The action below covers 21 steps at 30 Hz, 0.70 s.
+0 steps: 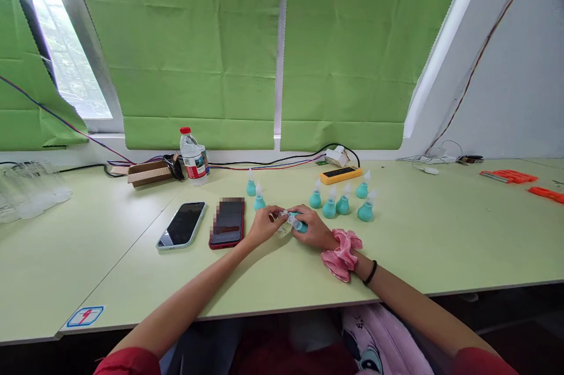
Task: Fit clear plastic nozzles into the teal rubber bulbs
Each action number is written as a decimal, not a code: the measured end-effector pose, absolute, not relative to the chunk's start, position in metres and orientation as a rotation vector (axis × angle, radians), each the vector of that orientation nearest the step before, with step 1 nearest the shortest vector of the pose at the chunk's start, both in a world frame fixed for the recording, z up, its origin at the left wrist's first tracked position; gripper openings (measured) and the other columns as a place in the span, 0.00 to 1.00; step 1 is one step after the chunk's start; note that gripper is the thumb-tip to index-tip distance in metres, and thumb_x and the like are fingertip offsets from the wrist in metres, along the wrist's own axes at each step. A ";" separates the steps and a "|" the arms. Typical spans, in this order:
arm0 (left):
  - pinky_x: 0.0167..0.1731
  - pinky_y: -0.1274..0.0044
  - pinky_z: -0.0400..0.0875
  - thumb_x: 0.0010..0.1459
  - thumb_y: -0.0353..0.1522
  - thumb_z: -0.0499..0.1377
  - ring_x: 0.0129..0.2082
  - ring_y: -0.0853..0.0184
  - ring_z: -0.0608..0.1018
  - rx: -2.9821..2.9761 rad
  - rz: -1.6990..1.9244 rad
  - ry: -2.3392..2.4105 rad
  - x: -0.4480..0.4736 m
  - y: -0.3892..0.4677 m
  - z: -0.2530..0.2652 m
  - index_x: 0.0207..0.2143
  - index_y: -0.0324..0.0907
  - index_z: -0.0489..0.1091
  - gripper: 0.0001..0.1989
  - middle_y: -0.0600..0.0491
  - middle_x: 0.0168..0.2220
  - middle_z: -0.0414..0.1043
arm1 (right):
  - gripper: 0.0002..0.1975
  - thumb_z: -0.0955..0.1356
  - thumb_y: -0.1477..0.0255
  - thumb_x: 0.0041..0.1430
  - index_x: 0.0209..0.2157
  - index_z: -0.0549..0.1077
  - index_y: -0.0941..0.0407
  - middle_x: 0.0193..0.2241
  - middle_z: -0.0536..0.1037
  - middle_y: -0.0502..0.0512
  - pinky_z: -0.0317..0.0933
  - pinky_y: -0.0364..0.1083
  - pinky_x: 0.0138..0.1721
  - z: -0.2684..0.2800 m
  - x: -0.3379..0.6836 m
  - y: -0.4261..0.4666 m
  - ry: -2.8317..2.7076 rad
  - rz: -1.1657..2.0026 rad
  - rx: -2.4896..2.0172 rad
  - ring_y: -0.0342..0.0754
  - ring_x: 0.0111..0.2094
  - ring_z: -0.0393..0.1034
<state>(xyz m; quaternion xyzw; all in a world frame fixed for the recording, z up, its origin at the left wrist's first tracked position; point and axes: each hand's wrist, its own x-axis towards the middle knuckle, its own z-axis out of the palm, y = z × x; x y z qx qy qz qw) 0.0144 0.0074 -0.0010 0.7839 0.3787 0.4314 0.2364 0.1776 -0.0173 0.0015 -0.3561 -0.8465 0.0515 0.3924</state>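
Observation:
My right hand point(311, 227) is wrapped round a teal squeeze bulb point(302, 226) with a clear plastic collar, pointing left. The fingers of my left hand point(265, 225) pinch a small clear plastic piece point(283, 214) close against the bulb's end. Whether the two parts touch is too small to tell. Just beyond my left hand stand two teal bulb aspirators with clear pointed tips, the nearer one point(259, 201) almost at my fingers. Several more such aspirators point(329, 207) stand upright beyond and to the right of my right hand.
Two phones, one pale-cased point(181, 225) and one red-cased point(227, 222), lie left of my hands. Behind are a water bottle point(194, 160), a cardboard box point(150, 173), cables and a yellow power strip point(341, 175). Clear cups point(35, 190) lie far left; orange tools point(511, 176) far right.

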 end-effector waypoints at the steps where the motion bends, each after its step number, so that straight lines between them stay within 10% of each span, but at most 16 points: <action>1: 0.23 0.80 0.62 0.49 0.38 0.53 0.24 0.72 0.68 2.154 1.192 1.042 0.014 0.008 -0.001 0.32 0.37 0.70 0.14 0.52 0.25 0.69 | 0.03 0.64 0.79 0.40 0.21 0.67 0.57 0.38 0.69 0.55 0.56 0.46 0.41 0.002 0.178 -0.017 -2.120 0.143 -0.903 0.48 0.40 0.61; 21: 0.29 0.78 0.69 0.43 0.35 0.60 0.29 0.70 0.71 1.888 1.173 0.766 0.012 0.012 0.001 0.31 0.36 0.69 0.13 0.49 0.28 0.69 | 0.08 0.67 0.67 0.42 0.23 0.70 0.58 0.24 0.69 0.51 0.57 0.43 0.31 0.006 0.186 -0.006 -1.769 0.339 -1.146 0.44 0.28 0.63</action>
